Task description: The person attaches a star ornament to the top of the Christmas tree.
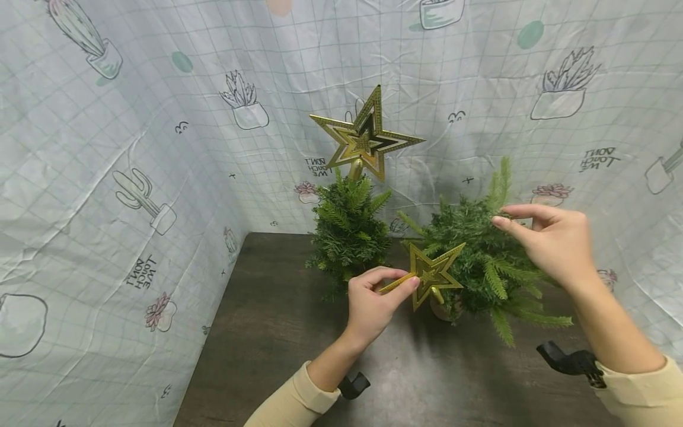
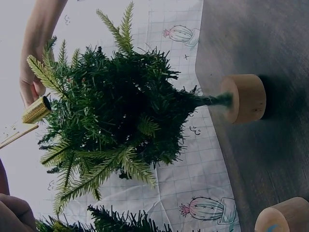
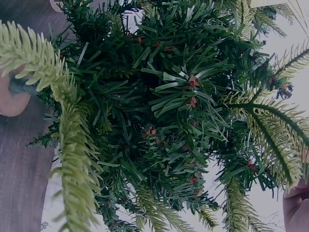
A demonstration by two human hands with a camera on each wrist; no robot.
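In the head view my left hand (image 1: 370, 302) pinches a gold star tree topper (image 1: 434, 276) by one point, between thumb and fingers. The star's short tube (image 2: 37, 110) faces the top of the right-hand artificial Christmas tree (image 1: 475, 249) in the left wrist view. My right hand (image 1: 560, 240) is at that tree's upper branches, with thumb and index finger pinching a branch tip. Its fingers show only partly at the edge of the right wrist view, beside light green sprigs (image 3: 270, 130). That tree stands on a round wooden base (image 2: 246, 99).
A second small tree (image 1: 352, 225) stands to the left, topped by a larger gold star (image 1: 368, 136). Both trees are on a dark wood-look table (image 1: 256, 332). A white sheet with cactus drawings (image 1: 256, 148) hangs behind and at the sides.
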